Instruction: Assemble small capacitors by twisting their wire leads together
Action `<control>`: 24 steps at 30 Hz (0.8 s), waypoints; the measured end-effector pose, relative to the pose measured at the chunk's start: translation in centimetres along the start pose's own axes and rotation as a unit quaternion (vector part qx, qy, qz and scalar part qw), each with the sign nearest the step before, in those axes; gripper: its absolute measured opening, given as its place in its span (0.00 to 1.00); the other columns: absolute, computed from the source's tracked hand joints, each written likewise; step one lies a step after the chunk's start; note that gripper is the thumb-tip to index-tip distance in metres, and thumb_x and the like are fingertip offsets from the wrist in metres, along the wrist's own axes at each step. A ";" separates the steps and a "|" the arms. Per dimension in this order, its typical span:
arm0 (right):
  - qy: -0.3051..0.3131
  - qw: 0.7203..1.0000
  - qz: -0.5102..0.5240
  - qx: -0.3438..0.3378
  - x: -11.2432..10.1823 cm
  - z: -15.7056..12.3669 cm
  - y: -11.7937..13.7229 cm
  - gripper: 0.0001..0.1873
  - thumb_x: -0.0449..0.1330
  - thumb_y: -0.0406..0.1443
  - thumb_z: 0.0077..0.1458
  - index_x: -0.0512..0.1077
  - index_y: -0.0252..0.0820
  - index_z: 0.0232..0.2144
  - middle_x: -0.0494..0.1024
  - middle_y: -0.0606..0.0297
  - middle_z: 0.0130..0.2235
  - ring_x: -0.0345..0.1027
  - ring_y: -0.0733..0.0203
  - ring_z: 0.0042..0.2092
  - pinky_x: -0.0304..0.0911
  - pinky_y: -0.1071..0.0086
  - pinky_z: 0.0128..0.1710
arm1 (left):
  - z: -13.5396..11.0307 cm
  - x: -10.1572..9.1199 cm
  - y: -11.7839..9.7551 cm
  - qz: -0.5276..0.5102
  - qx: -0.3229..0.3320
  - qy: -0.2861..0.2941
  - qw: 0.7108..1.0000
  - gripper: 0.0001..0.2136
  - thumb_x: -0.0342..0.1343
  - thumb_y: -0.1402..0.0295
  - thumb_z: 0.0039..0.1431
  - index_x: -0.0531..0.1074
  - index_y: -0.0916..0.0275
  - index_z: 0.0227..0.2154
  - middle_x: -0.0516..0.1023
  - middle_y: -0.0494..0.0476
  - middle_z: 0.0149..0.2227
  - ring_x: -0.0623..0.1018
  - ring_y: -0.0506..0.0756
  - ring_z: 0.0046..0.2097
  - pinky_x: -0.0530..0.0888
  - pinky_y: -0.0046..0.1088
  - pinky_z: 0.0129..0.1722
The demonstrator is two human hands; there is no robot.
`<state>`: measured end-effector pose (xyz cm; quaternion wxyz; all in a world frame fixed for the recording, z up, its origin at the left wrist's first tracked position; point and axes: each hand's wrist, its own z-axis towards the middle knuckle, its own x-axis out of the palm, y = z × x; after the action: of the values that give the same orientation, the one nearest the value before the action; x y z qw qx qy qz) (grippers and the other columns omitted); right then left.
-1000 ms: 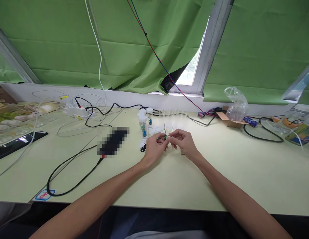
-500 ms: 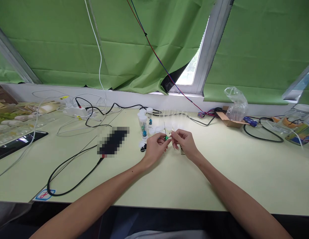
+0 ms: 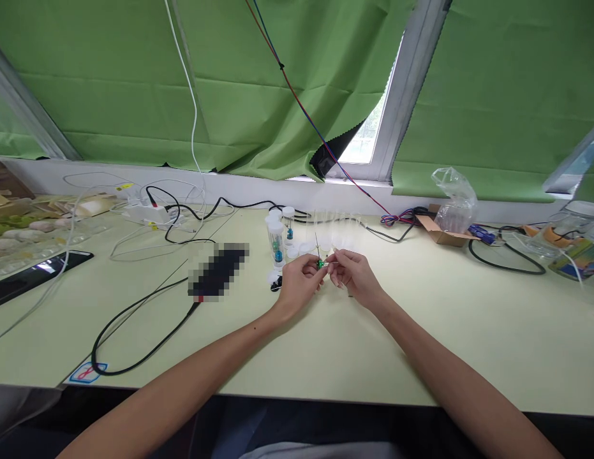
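Note:
My left hand (image 3: 299, 280) is closed in a pinch on a small green part (image 3: 320, 263) with a thin dark stem rising from it. Close against it, my right hand (image 3: 351, 273) has thumb and fingers pinched together at the part's right side; whatever is between those fingertips is too small to name. Just left and behind stand clear tubes with white caps (image 3: 275, 227), one with a blue piece (image 3: 278, 256) inside. A small black object (image 3: 276, 284) lies beside my left hand. More clear tubes (image 3: 332, 223) stand behind both hands.
A blurred-out dark device (image 3: 217, 271) with a black cable lies to the left, and a black phone (image 3: 38, 277) farther left. At the back right are a cardboard box (image 3: 443, 229) with a plastic bag (image 3: 454, 204) and a clear jar (image 3: 577, 236). Cables run along the wall.
My right hand has shifted slightly left, its fingertips nearer the green part. A small brown object under my right wrist is now almost hidden. My left hand has barely moved.

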<state>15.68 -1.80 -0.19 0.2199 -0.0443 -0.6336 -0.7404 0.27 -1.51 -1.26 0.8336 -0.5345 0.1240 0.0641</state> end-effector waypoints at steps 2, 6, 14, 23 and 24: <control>0.010 1.000 0.015 0.004 -0.1 0.0 0.0 0.17 0.64 0.47 0.53 0.76 0.37 0.29 0.75 0.64 0.25 0.64 0.69 0.20 0.55 0.72 0.19 | 0.0 0.0 0.0 -0.004 -0.004 0.000 1.000 0.13 0.60 0.57 0.54 0.72 0.63 0.32 0.71 0.49 0.19 0.72 0.50 0.19 0.68 0.25 0.21; 0.022 0.999 0.032 0.011 -0.2 0.0 0.0 0.15 0.65 0.46 0.53 0.77 0.37 0.31 0.77 0.63 0.28 0.64 0.69 0.21 0.56 0.73 0.20 | 0.1 0.0 -0.1 -0.020 -0.009 0.001 1.000 0.16 0.61 0.54 0.53 0.72 0.63 0.32 0.71 0.49 0.18 0.72 0.50 0.19 0.68 0.25 0.20; 0.042 0.999 0.020 0.022 0.0 -0.1 0.3 0.16 0.65 0.46 0.52 0.78 0.40 0.36 0.80 0.61 0.34 0.63 0.69 0.23 0.59 0.72 0.22 | 0.3 -0.1 0.3 -0.056 -0.032 0.001 0.998 0.15 0.62 0.55 0.51 0.73 0.64 0.33 0.72 0.50 0.19 0.72 0.50 0.20 0.67 0.25 0.21; 0.052 0.998 0.001 0.029 0.2 -0.3 0.5 0.19 0.66 0.48 0.50 0.78 0.42 0.39 0.81 0.59 0.40 0.61 0.70 0.23 0.63 0.69 0.27 | 0.4 -0.1 0.7 -0.096 -0.053 0.003 0.994 0.12 0.61 0.64 0.49 0.74 0.64 0.35 0.77 0.53 0.24 0.74 0.51 0.23 0.69 0.25 0.22; 0.054 0.998 0.003 0.029 0.2 -0.3 0.5 0.18 0.67 0.47 0.50 0.77 0.43 0.40 0.81 0.59 0.41 0.62 0.70 0.23 0.63 0.69 0.27 | 0.4 -0.1 0.7 -0.094 -0.051 0.004 0.994 0.11 0.60 0.64 0.50 0.75 0.64 0.35 0.77 0.53 0.24 0.75 0.51 0.23 0.69 0.25 0.23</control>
<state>15.73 -2.17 0.28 0.2573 0.0004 -0.6419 -0.7223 0.07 -0.84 -1.65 0.8069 -0.5860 0.0733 -0.0103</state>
